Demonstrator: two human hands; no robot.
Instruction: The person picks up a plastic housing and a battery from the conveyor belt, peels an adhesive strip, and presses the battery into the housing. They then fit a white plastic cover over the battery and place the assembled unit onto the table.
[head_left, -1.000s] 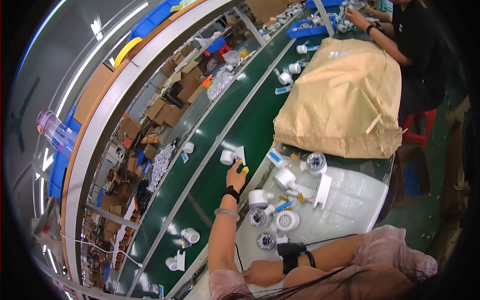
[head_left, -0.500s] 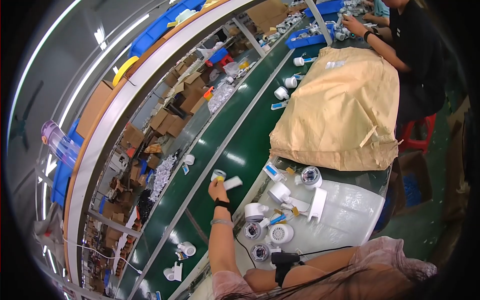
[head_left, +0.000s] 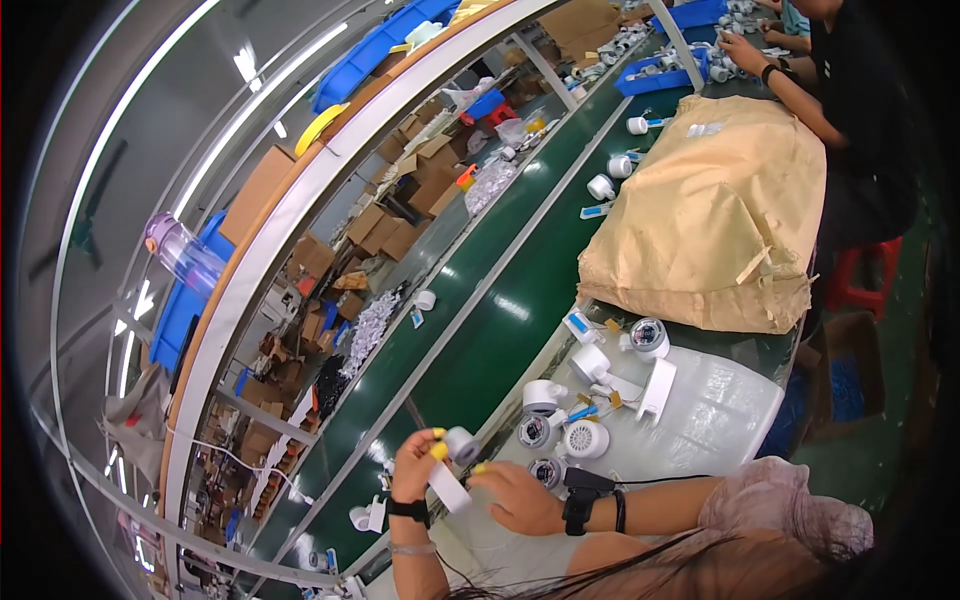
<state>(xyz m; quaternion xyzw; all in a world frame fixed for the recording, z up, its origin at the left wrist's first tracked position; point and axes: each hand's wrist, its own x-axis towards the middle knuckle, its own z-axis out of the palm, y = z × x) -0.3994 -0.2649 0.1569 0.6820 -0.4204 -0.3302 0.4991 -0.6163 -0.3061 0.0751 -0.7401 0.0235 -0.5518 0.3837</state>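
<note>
My left hand (head_left: 412, 468) is closed around a white plastic lamp-like unit (head_left: 461, 446) with a round head and a flat white bracket. Yellow covers sit on its fingertips. Just to the right, my right hand (head_left: 522, 500) reaches toward the bracket, fingers loosely stretched with nothing visible in them; a yellow cover shows on one fingertip. Beyond the hands, several similar white round-headed units (head_left: 586, 438) lie on a translucent plastic sheet (head_left: 715, 390). Some have dark round faces, and small blue-and-white pieces with wires lie among them.
A green conveyor belt (head_left: 470, 345) runs diagonally past me, with more white units along it. A large brown paper sack (head_left: 705, 220) covers the far worktop. At the far right, a person (head_left: 850, 130) works beside a blue bin (head_left: 660, 75). An overhead shelf beam (head_left: 290, 190) crosses the left.
My left hand has drawn back from over the belt toward me, carrying the white unit. My right hand has come up from near my body beside it. The view has shifted.
</note>
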